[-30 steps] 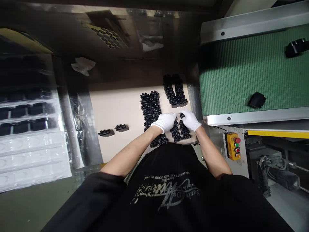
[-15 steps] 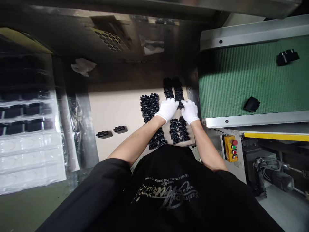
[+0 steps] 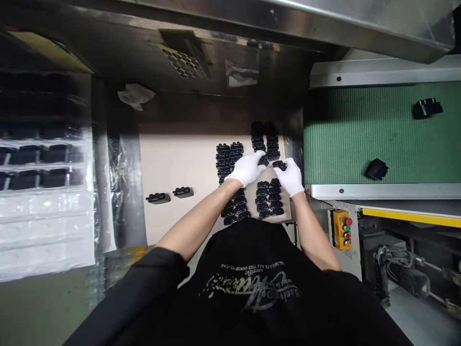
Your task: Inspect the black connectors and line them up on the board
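The person's hands, both in white gloves, work over a pale surface (image 3: 190,161), close together near its right edge. The left hand (image 3: 262,161) pinches a black part (image 3: 264,160) between thumb and fingers, just below the upper double column (image 3: 272,140) of similar parts; whether that part touches the column is hard to tell from this height. The right hand (image 3: 280,167) pinches a second black part (image 3: 279,165) by its near side, just to the right of the first and apart from it.

Below them stands the lower double column (image 3: 262,199), and to its left runs the long double column (image 3: 223,157), partly covered by the left hand and forearm. Two loose parts (image 3: 183,192) lie side by side, apart, toward the surface's left. Farther left, a clear tray (image 3: 43,233) holds rows of dark pieces (image 3: 55,154). On the right, a green belt (image 3: 333,144) carries two black pieces (image 3: 376,169), well apart, above a yellow control box (image 3: 341,230).
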Available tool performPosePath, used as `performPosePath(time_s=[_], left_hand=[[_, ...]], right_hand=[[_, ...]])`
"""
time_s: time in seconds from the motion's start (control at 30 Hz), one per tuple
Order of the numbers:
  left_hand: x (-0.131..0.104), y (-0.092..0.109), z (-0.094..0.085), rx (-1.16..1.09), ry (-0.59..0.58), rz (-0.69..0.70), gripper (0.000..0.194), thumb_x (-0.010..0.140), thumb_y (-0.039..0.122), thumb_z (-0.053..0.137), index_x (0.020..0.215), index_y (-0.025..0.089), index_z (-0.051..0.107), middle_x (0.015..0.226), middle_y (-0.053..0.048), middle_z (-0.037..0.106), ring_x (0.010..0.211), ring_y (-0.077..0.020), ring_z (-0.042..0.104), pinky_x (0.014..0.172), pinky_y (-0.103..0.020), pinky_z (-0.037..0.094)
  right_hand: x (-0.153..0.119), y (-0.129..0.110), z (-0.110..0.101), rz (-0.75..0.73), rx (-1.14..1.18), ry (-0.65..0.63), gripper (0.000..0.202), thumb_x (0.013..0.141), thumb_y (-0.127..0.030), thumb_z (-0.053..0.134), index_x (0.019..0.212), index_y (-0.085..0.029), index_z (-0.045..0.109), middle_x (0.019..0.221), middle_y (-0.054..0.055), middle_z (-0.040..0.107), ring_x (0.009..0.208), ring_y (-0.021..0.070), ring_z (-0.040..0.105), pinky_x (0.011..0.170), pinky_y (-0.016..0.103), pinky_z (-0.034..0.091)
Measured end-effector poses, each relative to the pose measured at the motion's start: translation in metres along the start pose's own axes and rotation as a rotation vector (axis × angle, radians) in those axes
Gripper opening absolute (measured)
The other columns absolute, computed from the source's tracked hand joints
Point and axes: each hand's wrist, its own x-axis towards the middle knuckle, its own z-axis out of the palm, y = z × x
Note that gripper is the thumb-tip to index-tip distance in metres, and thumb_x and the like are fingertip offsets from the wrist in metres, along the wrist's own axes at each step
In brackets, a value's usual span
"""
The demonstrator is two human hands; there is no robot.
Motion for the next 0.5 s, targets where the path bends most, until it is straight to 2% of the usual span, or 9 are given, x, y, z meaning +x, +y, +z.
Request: performPosePath(time_s=[0.03, 0.1, 0.17, 0.23, 0.3, 0.37, 0.43, 0.5], left_hand=[[-0.013, -0.006, -0.008, -0.248, 0.027, -0.011, 0.051, 0.101, 0.029, 0.062, 0.151, 0.019, 0.058, 0.141, -0.017, 0.069, 0.118, -0.0297, 0.071, 0.101, -0.046, 0.061], [-0.046, -0.017, -0.025, -0.786, 0.009, -0.013, 0.054, 0.100, 0.032, 0.062, 0.153, 0.021, 0.055, 0.141, -0.015, 0.068, 0.107, -0.0237, 0.072, 0.096, -0.042, 0.064], [-0.085, -0.020, -0.039, -1.177, -0.070, -0.018, 0.061, 0.093, 0.031, 0.067, 0.152, 0.023, 0.054, 0.133, -0.014, 0.069, 0.093, -0.0198, 0.071, 0.084, -0.039, 0.065], [-0.125, -0.015, -0.048, -1.404, -0.094, -0.045, 0.070, 0.081, 0.026, 0.078, 0.147, 0.025, 0.056, 0.127, -0.012, 0.069, 0.086, -0.0178, 0.069, 0.076, -0.036, 0.064], [-0.157, -0.003, -0.052, -1.509, -0.061, -0.040, 0.076, 0.069, 0.017, 0.088, 0.140, 0.026, 0.060, 0.119, -0.007, 0.068, 0.082, -0.0153, 0.066, 0.069, -0.030, 0.061], [-0.181, 0.011, -0.051, -1.515, -0.004, -0.004, 0.077, 0.065, 0.012, 0.094, 0.134, 0.027, 0.062, 0.106, -0.002, 0.065, 0.077, -0.0123, 0.062, 0.066, -0.026, 0.056], [-0.198, 0.022, -0.050, -1.448, 0.069, 0.026, 0.072, 0.066, 0.011, 0.095, 0.128, 0.027, 0.064, 0.101, 0.001, 0.062, 0.080, -0.0126, 0.061, 0.068, -0.026, 0.055], [-0.210, 0.031, -0.049, -1.360, 0.147, 0.051, 0.063, 0.069, 0.012, 0.093, 0.123, 0.026, 0.065, 0.106, -0.001, 0.062, 0.088, -0.0153, 0.063, 0.074, -0.028, 0.057]], right_hand=[[-0.010, -0.004, -0.002, 0.002, 0.210, 0.004, 0.032, 0.088, -0.043, 0.071, 0.108, -0.022, 0.059, 0.107, 0.008, 0.072, 0.097, 0.0257, 0.067, 0.090, 0.039, 0.056], [-0.035, -0.017, -0.007, -0.006, 0.668, -0.095, 0.042, 0.087, -0.053, 0.069, 0.116, -0.023, 0.057, 0.101, 0.005, 0.070, 0.089, 0.0222, 0.065, 0.080, 0.036, 0.055], [-0.062, -0.033, -0.015, 0.003, 1.026, -0.305, 0.050, 0.090, -0.055, 0.064, 0.130, -0.027, 0.055, 0.098, 0.003, 0.067, 0.078, 0.0188, 0.060, 0.070, 0.034, 0.052], [-0.086, -0.050, -0.024, 0.027, 1.197, -0.515, 0.057, 0.089, -0.051, 0.065, 0.141, -0.033, 0.051, 0.098, 0.002, 0.067, 0.067, 0.0155, 0.051, 0.064, 0.033, 0.048], [-0.108, -0.065, -0.032, 0.018, 1.244, -0.670, 0.066, 0.082, -0.044, 0.072, 0.144, -0.035, 0.051, 0.103, 0.002, 0.068, 0.061, 0.0124, 0.043, 0.060, 0.032, 0.044], [-0.127, -0.078, -0.037, -0.044, 1.240, -0.765, 0.075, 0.076, -0.038, 0.081, 0.145, -0.037, 0.051, 0.106, 0.001, 0.068, 0.061, 0.0111, 0.043, 0.059, 0.031, 0.044], [-0.143, -0.087, -0.040, -0.130, 1.163, -0.768, 0.079, 0.073, -0.032, 0.090, 0.143, -0.037, 0.054, 0.108, 0.001, 0.067, 0.069, 0.0127, 0.052, 0.064, 0.032, 0.050], [-0.157, -0.094, -0.044, -0.222, 1.019, -0.678, 0.076, 0.072, -0.031, 0.097, 0.138, -0.034, 0.059, 0.118, 0.002, 0.066, 0.088, 0.0175, 0.063, 0.078, 0.036, 0.057]])
